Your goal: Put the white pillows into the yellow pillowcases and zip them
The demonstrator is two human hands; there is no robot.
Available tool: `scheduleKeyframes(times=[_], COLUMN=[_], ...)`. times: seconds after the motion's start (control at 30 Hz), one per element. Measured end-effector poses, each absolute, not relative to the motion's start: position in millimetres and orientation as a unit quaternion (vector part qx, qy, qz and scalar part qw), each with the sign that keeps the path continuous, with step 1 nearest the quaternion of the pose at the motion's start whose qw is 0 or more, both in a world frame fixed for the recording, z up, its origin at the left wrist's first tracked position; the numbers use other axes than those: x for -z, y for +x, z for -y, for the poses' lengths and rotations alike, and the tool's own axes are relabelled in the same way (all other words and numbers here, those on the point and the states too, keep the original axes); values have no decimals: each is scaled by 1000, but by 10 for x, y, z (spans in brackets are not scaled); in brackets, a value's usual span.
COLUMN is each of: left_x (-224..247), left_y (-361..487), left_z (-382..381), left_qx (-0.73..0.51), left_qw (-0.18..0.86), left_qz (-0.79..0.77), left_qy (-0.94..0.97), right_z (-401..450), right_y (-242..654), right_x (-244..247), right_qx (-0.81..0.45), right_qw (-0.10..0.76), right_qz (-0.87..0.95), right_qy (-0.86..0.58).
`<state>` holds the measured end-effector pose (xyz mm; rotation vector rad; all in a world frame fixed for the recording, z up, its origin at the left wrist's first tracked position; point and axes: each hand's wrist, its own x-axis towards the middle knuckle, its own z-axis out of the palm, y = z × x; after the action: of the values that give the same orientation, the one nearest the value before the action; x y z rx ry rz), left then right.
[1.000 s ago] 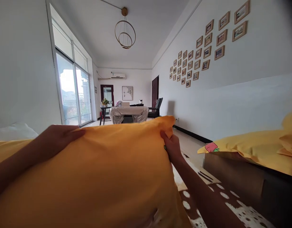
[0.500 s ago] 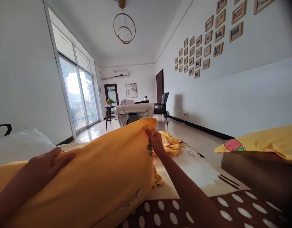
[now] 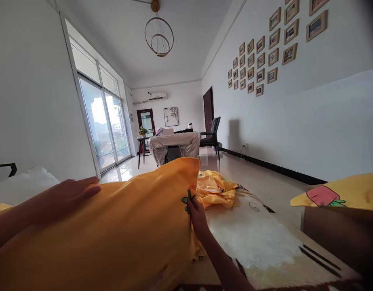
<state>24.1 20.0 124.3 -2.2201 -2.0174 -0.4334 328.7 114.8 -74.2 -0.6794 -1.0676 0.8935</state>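
Orange pillow [image 3: 122, 226] in front of the person, above the patterned rug [image 3: 256, 230]. Right hand [image 3: 197, 216] closed, grip pinching its side edge by the green leaf print. Left hand [image 3: 72, 194] laid over its top edge, fingers loosely extended. Crumpled orange cloth [image 3: 218, 190] on the rug beyond.

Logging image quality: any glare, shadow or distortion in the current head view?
Head view: glass doors blown out in places; left hand, right hand and orange fabric dim; vertical lines lean, wide-angle style; top right corner dark.
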Motion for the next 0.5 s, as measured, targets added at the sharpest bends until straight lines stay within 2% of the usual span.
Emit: scheduleKeyframes(times=[0.13,0.27,0.37,0.5], left_x=[-1458,-1344,-1193,-1099], left_y=[1243,2087,2411,2453], left_z=[-486,-750,-870,-1004], left_qx=[109,126,110,106], left_qw=[10,98,120,97], left_qz=[563,498,489,484], left_qy=[-819,-852,-857,-863], right_z=[-1106,-1113,-1163,-1210], right_y=[3310,3510,3698,3909], right_x=[753,715,706,695], right_qx=[-355,-370,-400,-417], right_qw=[733,694,635,571], right_qz=[472,527,599,659], right_qy=[-338,-322,-279,-256])
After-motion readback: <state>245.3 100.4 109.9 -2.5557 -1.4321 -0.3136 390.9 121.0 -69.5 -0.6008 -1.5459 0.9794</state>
